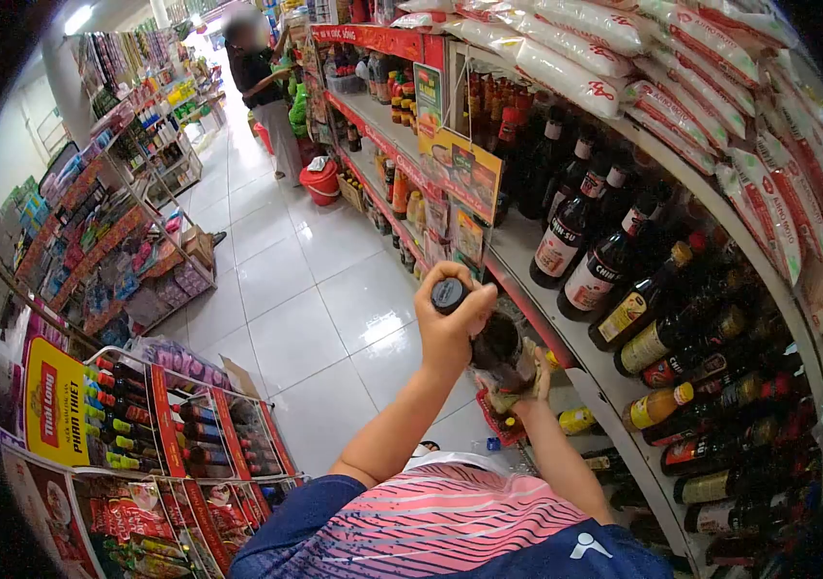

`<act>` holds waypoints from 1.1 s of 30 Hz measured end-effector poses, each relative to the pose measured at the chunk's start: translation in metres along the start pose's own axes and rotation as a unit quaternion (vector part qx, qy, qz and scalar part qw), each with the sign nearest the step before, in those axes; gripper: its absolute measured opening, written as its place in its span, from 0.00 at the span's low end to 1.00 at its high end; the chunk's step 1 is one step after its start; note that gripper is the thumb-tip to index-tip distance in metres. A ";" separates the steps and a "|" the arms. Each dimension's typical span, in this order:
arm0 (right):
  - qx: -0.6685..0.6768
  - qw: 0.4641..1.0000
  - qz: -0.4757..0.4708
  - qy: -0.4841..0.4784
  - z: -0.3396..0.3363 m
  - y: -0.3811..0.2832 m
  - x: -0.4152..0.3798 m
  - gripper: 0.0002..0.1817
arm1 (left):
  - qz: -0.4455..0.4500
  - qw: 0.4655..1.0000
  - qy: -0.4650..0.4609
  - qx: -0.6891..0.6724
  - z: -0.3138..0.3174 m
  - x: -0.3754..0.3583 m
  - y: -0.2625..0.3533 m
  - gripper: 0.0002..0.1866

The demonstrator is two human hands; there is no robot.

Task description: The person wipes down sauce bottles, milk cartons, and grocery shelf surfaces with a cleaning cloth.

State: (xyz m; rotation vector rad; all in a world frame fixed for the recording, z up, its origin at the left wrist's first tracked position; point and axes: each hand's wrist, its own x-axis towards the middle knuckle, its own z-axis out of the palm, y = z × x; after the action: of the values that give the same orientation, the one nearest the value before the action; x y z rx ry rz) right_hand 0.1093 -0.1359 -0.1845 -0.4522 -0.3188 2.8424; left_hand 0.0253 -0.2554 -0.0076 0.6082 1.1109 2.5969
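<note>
A dark bottle with a black cap is held tilted in front of my body, close to the shelf. My left hand is closed around its neck, just below the cap. Lower down, my right hand grips the bottle's body near the base. Something pale and yellowish lies by the right fingers; I cannot make out whether it is a label or a cloth. Nearest on the shelf stand dark sauce bottles with black caps and pinkish-white labels.
Plastic bags with red print lie piled on the upper shelf. A yellow-capped bottle stands among several dark ones. At left is a bottle rack. A person stands down the tiled aisle near a red bucket.
</note>
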 end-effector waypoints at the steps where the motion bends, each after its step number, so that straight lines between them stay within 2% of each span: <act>1: -0.019 0.999 0.028 0.017 0.000 0.000 -0.003 0.24 | -0.008 0.999 -0.031 0.003 -0.003 -0.001 0.001 0.12; 2: -0.043 0.999 0.027 0.013 0.001 0.003 -0.003 0.22 | -0.007 1.000 -0.030 0.001 -0.002 -0.003 -0.001 0.12; 5: -0.036 0.996 0.078 0.023 0.001 0.009 0.005 0.21 | 0.060 0.965 -0.222 0.124 -0.001 -0.008 0.000 0.11; 7: -0.051 0.996 0.077 -0.013 -0.009 0.011 0.011 0.22 | 0.047 0.951 -0.287 0.107 0.004 -0.011 0.005 0.11; 9: -0.049 0.989 0.135 0.043 -0.015 0.010 0.009 0.23 | 0.036 0.950 -0.293 0.104 0.001 -0.008 0.004 0.11; 10: -0.125 0.984 0.131 0.006 -0.020 0.007 0.016 0.23 | 0.025 0.949 -0.299 0.101 -0.001 -0.008 0.003 0.11; 11: -0.124 0.984 0.129 0.007 -0.023 0.002 0.014 0.23 | 0.024 0.948 -0.301 0.099 -0.004 -0.009 0.000 0.11; 13: -0.311 0.939 0.123 0.077 -0.021 -0.007 0.009 0.23 | 0.058 0.941 -0.320 0.088 -0.008 -0.009 -0.004 0.10; 15: -0.323 0.940 0.079 0.073 -0.026 -0.008 0.009 0.22 | 0.077 0.936 -0.326 0.109 -0.009 -0.011 -0.003 0.10; 17: -0.446 0.880 -0.107 0.120 -0.018 -0.010 0.006 0.20 | 0.085 0.941 -0.314 0.094 -0.012 -0.011 -0.007 0.10; 18: -0.445 0.880 -0.114 0.121 -0.009 -0.007 0.001 0.20 | 0.086 0.939 -0.320 0.091 -0.011 -0.012 -0.006 0.10; 19: -0.556 0.780 -0.278 0.070 0.002 0.001 -0.006 0.20 | 0.085 0.945 -0.302 0.098 -0.010 -0.013 -0.006 0.10; 20: -0.640 0.638 -0.427 0.018 0.010 0.007 -0.009 0.20 | 0.084 0.950 -0.283 0.104 -0.008 -0.013 -0.007 0.10; 21: -0.474 0.814 -0.336 -0.016 0.015 0.011 -0.008 0.21 | 0.085 0.948 -0.290 0.098 -0.003 -0.014 -0.006 0.10; 23: -0.499 0.761 -0.415 -0.009 0.062 0.023 -0.036 0.23 | 0.129 0.931 -0.292 0.176 0.004 -0.018 -0.005 0.10; 25: -0.457 0.787 -0.412 -0.054 0.086 0.027 -0.052 0.26 | 0.114 0.936 -0.276 0.186 -0.001 -0.019 -0.008 0.10; 26: -0.525 0.691 -0.483 -0.119 0.110 0.022 -0.061 0.27 | 0.099 0.950 -0.235 0.180 -0.001 -0.019 -0.005 0.10; 27: -0.525 0.691 -0.483 -0.115 0.120 0.021 -0.067 0.27 | 0.082 0.962 -0.192 0.174 -0.001 -0.020 -0.003 0.10; 29: -0.664 0.562 -0.486 -0.087 0.134 0.019 -0.072 0.28 | 0.095 0.970 -0.174 0.144 0.000 -0.022 0.000 0.09; 31: -0.655 0.569 -0.489 -0.091 0.141 0.010 -0.067 0.26 | 0.068 0.975 -0.191 0.090 -0.004 -0.025 0.002 0.09; 32: -0.640 0.593 -0.466 -0.146 0.139 0.001 -0.062 0.25 | 0.097 0.961 -0.235 0.111 -0.002 -0.024 0.007 0.09; 33: -0.623 0.615 -0.441 -0.200 0.138 -0.006 -0.058 0.24 | 0.099 0.961 -0.233 0.110 0.000 -0.024 0.010 0.09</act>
State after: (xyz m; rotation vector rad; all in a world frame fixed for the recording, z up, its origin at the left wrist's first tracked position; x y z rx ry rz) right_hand 0.1188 -0.1700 -0.0385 0.1806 -1.9520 1.2919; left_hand 0.0454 -0.2715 -0.0069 1.3606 1.2260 2.3058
